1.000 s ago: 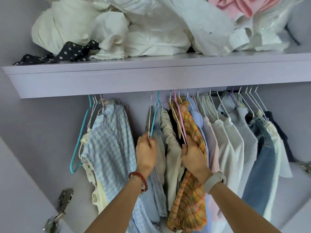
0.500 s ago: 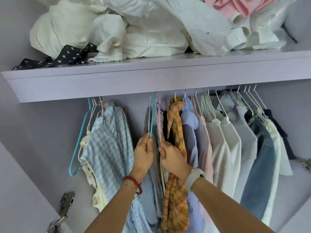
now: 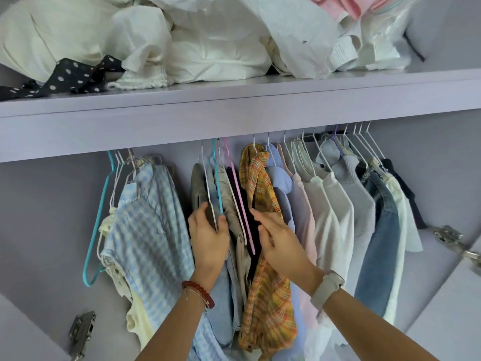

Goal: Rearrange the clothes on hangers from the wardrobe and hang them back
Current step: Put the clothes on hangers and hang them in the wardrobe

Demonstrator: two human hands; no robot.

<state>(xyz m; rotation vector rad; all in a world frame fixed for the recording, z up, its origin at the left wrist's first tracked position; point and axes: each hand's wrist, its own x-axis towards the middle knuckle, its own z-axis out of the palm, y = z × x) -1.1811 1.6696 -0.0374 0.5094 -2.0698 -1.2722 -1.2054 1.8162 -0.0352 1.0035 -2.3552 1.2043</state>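
Clothes hang on wire hangers under a lilac shelf. My left hand grips the shoulder of a grey-brown garment together with a white and a teal hanger. My right hand is beside a pink hanger with its fingers loosely spread, touching the orange plaid shirt; it grips nothing that I can see. A blue checked shirt hangs apart at the left with an empty teal hanger.
To the right hang a pale blue shirt, white tops, a grey knit and jeans. White bundles and a polka-dot cloth lie on the shelf. Door hinges flank the opening.
My right hand let go of the hangers in the middle and moved right toward the plaid shirt, fingers now spread. The plaid shirt's shoulder has spread wider. My left hand keeps its grip.
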